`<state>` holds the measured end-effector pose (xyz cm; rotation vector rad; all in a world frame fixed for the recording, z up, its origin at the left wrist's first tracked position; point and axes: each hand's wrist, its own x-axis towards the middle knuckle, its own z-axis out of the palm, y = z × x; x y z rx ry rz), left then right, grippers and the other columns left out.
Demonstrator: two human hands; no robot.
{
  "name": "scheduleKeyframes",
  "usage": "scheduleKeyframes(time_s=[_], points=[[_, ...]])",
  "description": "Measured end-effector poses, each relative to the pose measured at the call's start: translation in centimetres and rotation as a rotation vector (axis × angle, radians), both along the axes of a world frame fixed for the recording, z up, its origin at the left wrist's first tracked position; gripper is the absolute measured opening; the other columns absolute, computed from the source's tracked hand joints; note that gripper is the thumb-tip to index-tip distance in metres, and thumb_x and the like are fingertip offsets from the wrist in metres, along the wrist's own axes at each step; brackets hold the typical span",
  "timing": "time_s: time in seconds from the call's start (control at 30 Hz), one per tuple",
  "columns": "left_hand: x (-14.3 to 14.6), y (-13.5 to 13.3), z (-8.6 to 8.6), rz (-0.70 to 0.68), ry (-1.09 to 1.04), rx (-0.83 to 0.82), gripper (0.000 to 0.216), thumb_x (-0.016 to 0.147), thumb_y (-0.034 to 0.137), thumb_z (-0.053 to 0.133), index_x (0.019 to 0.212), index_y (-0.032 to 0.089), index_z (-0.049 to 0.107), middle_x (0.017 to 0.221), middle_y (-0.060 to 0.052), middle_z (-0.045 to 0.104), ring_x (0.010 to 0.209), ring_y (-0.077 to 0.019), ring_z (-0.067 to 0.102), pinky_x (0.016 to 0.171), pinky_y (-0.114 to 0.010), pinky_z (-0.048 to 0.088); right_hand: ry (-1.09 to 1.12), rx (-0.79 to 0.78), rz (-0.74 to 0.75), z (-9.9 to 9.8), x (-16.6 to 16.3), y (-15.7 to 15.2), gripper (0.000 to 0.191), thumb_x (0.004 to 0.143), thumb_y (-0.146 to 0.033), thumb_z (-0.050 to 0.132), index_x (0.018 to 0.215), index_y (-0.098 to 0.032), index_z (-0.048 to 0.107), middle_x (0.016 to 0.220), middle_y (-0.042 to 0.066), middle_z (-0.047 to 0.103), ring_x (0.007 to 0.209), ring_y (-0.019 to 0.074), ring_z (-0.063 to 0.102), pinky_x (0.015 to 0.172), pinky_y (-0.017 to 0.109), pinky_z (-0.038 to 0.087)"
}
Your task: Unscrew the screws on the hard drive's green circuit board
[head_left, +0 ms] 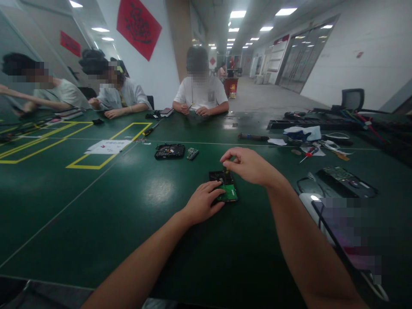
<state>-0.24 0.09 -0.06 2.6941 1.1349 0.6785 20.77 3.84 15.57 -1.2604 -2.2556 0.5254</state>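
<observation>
While the left hand (203,201) lies spread and open, fingers resting on the left side of a hard disk drive (229,194), the right hand (247,166) is closed, thumb and fingertips pinching a small screwdriver (225,170), partly hidden, roughly upright above the drive. Item: one hard disk drive, green circuit board at its near end, dark casing at its far end, lying flat on the green tabletop (96,227) between the hands. Far left of it: one dark opened drive casing (169,151), with a small circuit board (192,153) just beside its right side. Further left: one white paper sheet (107,146), across yellow tape lines; one yellow-and-black screwdriver (149,131) beyond. Right side: one red-handled screwdriver (310,152); nearer, one larger drive (347,180), circuit board uppermost; nearest, one dark-screened device (347,231), screen blurred out. Far edge: three seated co-workers, one directly opposite (201,92), two at left.
</observation>
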Motion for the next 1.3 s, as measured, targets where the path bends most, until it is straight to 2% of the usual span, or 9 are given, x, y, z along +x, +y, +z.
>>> scheduleKeyframes(time_s=[0.13, 0.23, 0.33, 0.4, 0.6, 0.73, 0.97, 1.1, 1.3], points=[[0.09, -0.03, 0.06, 0.005, 0.000, 0.000, 0.040, 0.096, 0.038, 0.066, 0.134, 0.024, 0.063, 0.151, -0.012, 0.055, 0.141, -0.0308, 0.051, 0.117, -0.053, 0.043, -0.112, 0.160, -0.143, 0.04, 0.07, -0.10, 0.016, 0.091, -0.034, 0.070, 0.086, -0.019, 0.069, 0.088, 0.006, 0.071, 0.078, 0.0198, 0.061, 0.071, 0.032, 0.041], [0.16, -0.03, 0.06, 0.003, -0.002, 0.002, 0.041, 0.096, 0.038, 0.066, 0.134, 0.024, 0.063, 0.151, -0.013, 0.055, 0.141, -0.0314, 0.051, 0.117, -0.053, 0.043, -0.140, 0.197, -0.086, 0.07, -0.01, -0.23, 0.009, 0.091, -0.028, 0.070, 0.090, -0.019, 0.072, 0.094, 0.007, 0.074, 0.085, 0.0214, 0.064, 0.077, 0.033, 0.044], [0.15, 0.00, 0.04, -0.006, -0.005, 0.002, 0.041, 0.096, 0.038, 0.066, 0.135, 0.024, 0.062, 0.151, -0.013, 0.055, 0.141, -0.0316, 0.051, 0.118, -0.053, 0.042, -0.114, 0.176, -0.010, 0.11, -0.16, -0.34, 0.019, 0.091, -0.014, 0.063, 0.103, -0.019, 0.076, 0.107, 0.007, 0.076, 0.086, 0.0194, 0.066, 0.081, 0.032, 0.046], [0.13, 0.00, 0.04, -0.007, -0.012, 0.000, 0.041, 0.096, 0.038, 0.066, 0.135, 0.025, 0.062, 0.151, -0.012, 0.055, 0.140, -0.0312, 0.052, 0.118, -0.054, 0.042, -0.096, 0.162, -0.006, 0.13, -0.25, -0.34, 0.024, 0.093, -0.015, 0.059, 0.108, -0.019, 0.078, 0.111, 0.008, 0.076, 0.083, 0.0186, 0.067, 0.081, 0.033, 0.047], [0.10, -0.13, 0.18, 0.004, -0.014, -0.010, 0.040, 0.096, 0.038, 0.066, 0.134, 0.024, 0.063, 0.151, -0.012, 0.055, 0.141, -0.0311, 0.051, 0.118, -0.053, 0.042, -0.048, 0.082, 0.006, 0.35, -0.23, -0.47, 0.021, 0.098, -0.025, 0.057, 0.102, -0.020, 0.077, 0.097, 0.006, 0.077, 0.081, 0.0190, 0.068, 0.078, 0.032, 0.047], [0.10, -0.19, 0.36, 0.002, -0.009, -0.009, 0.041, 0.096, 0.037, 0.066, 0.135, 0.024, 0.062, 0.151, -0.012, 0.054, 0.141, -0.0314, 0.051, 0.118, -0.054, 0.042, -0.028, 0.049, -0.031, 0.39, -0.05, -0.58, 0.021, 0.094, -0.020, 0.059, 0.110, -0.018, 0.073, 0.097, 0.006, 0.077, 0.080, 0.0184, 0.066, 0.076, 0.030, 0.047], [0.07, -0.19, 0.51, -0.003, 0.000, -0.016, 0.042, 0.096, 0.037, 0.066, 0.136, 0.025, 0.062, 0.152, -0.012, 0.054, 0.141, -0.0321, 0.050, 0.118, -0.055, 0.042, -0.057, 0.083, 0.037, 0.41, -0.28, -0.42, 0.016, 0.096, -0.024, 0.059, 0.096, -0.020, 0.075, 0.104, 0.007, 0.075, 0.089, 0.0203, 0.065, 0.081, 0.033, 0.045], [0.05, -0.10, 0.38, -0.008, -0.012, -0.006, 0.042, 0.096, 0.036, 0.066, 0.136, 0.026, 0.061, 0.153, -0.012, 0.053, 0.141, -0.0328, 0.051, 0.117, -0.056, 0.042, -0.038, 0.057, 0.040, 0.42, -0.16, -0.50, 0.021, 0.093, -0.017, 0.059, 0.108, -0.020, 0.073, 0.107, 0.006, 0.076, 0.090, 0.0197, 0.066, 0.080, 0.031, 0.045], [0.07, -0.14, 0.37, -0.010, -0.021, -0.005, 0.041, 0.095, 0.036, 0.067, 0.134, 0.024, 0.062, 0.151, -0.012, 0.055, 0.140, -0.0322, 0.052, 0.118, -0.055, 0.042, -0.028, 0.029, -0.032, 0.30, -0.07, -0.32, 0.017, 0.096, -0.028, 0.058, 0.097, -0.018, 0.072, 0.090, 0.006, 0.074, 0.080, 0.0191, 0.064, 0.073, 0.031, 0.044]])
